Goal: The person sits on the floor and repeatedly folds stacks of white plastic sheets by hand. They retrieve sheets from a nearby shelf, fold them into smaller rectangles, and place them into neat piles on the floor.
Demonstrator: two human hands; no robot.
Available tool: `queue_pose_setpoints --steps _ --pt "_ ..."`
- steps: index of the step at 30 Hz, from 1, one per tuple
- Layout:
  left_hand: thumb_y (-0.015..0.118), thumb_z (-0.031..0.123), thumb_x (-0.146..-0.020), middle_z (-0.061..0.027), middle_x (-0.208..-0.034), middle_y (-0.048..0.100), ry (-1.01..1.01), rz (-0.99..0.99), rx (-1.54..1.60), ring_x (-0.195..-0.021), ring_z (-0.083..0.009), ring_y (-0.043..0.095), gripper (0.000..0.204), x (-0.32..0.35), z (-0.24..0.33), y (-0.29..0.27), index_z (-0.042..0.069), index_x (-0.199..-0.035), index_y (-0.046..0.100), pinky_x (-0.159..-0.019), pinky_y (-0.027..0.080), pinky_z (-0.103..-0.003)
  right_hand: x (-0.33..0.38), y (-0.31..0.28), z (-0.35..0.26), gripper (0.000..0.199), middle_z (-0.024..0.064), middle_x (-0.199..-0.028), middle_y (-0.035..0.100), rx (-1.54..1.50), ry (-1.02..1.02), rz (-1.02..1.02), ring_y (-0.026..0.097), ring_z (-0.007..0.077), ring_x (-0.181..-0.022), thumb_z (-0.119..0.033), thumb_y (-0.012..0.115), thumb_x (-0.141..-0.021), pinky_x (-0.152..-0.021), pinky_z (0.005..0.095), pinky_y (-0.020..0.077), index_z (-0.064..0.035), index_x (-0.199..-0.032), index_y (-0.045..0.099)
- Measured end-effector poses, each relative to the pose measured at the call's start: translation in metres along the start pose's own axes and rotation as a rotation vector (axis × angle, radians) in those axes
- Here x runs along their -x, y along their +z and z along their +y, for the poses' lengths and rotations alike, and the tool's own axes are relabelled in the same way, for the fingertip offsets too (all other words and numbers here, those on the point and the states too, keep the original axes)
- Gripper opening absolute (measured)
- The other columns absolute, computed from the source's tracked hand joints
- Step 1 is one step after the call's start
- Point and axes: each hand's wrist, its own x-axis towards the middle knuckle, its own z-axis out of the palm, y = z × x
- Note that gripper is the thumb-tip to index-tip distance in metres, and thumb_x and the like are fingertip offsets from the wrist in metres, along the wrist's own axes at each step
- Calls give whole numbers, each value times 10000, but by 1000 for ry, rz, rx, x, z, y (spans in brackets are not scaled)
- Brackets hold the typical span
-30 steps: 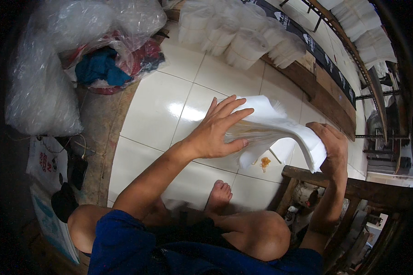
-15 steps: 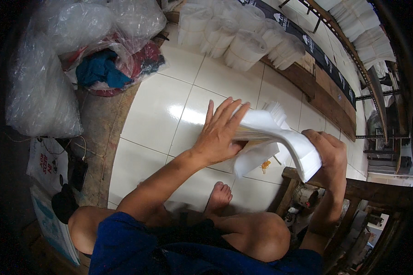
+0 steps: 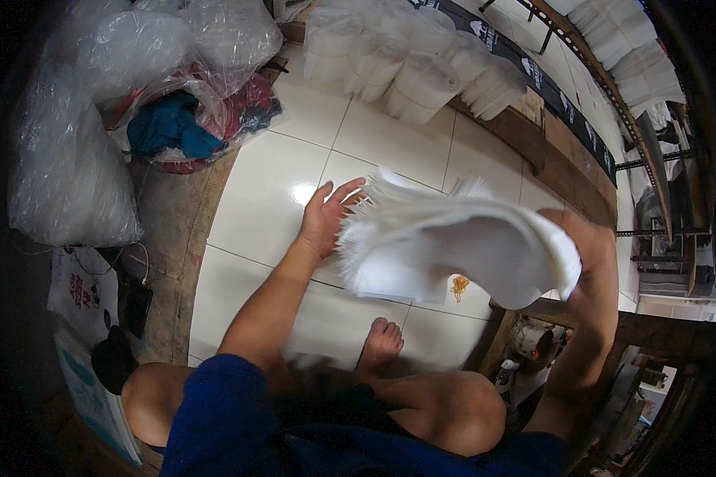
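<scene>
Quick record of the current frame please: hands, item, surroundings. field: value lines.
left_hand: left hand open, fingers spread at the stack's fanned edge; contact unclear
right_hand: right hand gripping the stack's right end, fingers partly hidden
item: stack of white sheets, bent in a curve, left edge fanned out
floor: pale tiled floor, with a small orange tangle, probably rubber bands
far_side: rolled translucent bundles, grouped together
left_side: clear plastic bags; teal cloth
</scene>
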Motion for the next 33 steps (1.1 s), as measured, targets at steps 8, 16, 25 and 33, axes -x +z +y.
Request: queue_pose_setpoints --steps 8,16,25,33 --pt "384 644 -952 -110 -1381 516 225 -35 273 -1276 -285 497 773 -63 -46 -6 78 -1478 366 -1079 409 -433 -67 24 48 241 35 -865 690 -324 351 -107 567 111 -794 -197 639 -939 -752 300 470 -5 -1081 673" --pt "491 743 -869 -153 -1505 402 -5 100 38 -1364 -294 425 954 -29 -25 -27 70 -1516 297 -1114 373 -452 -76 111 142 236 37 -825 683 -452 612 -154 590 118 -701 -221 637 -935 -683 313 485 -6 -1014 690" --pt "700 545 -822 -213 -1497 384 -38 328 -680 -1323 -343 461 1099 -86 63 -64 75 -1566 42 -1070 421 -449 -105 235 212 316 84 -861 672 -839 775 -108 623 179 -721 -243 679 -886 -633 344 509 29 -1045 668" --pt "739 532 -761 -284 -1460 403 83 599 -1528 -1306 -410 462 1078 -127 85 -25 52 -1552 184 -1063 402 -474 -122 293 276 388 109 -838 667 -724 929 -164 619 220 -692 -267 686 -877 -608 392 509 66 -1072 647"
